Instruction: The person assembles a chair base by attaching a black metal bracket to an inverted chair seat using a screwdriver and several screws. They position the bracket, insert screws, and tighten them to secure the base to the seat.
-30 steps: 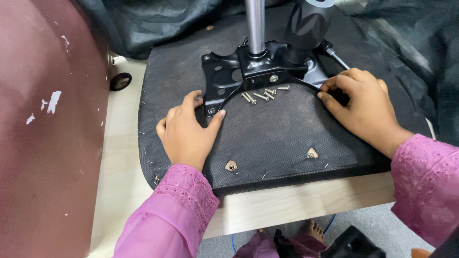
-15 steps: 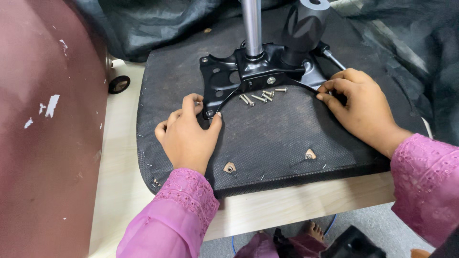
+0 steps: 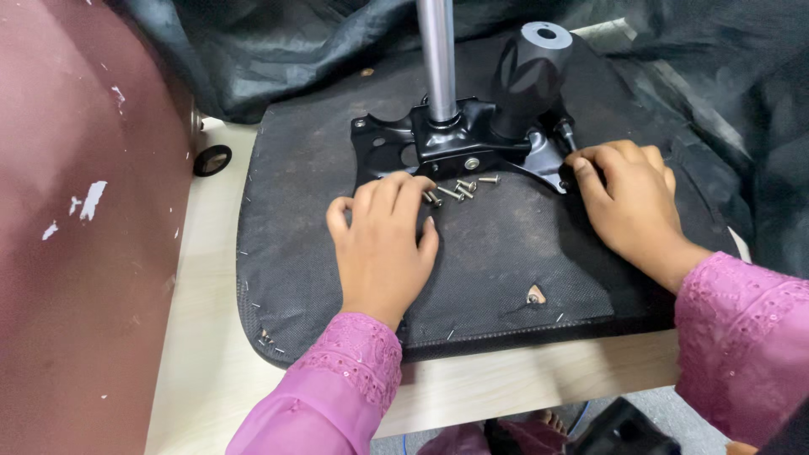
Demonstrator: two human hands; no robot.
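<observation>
Your left hand (image 3: 383, 244) lay fingers-spread beside loose screws (image 3: 455, 189); your right hand (image 3: 628, 202) gripped the black mounting plate (image 3: 438, 143). Fastening needed one screw pinched.

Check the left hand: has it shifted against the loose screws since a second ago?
Yes. The left hand slid right along the black metal plate; its fingertips now reach the loose screws.

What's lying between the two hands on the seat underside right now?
In the head view, a small cluster of loose silver screws lies on the black seat underside, between the left hand and right hand, just below the black metal plate.
</observation>
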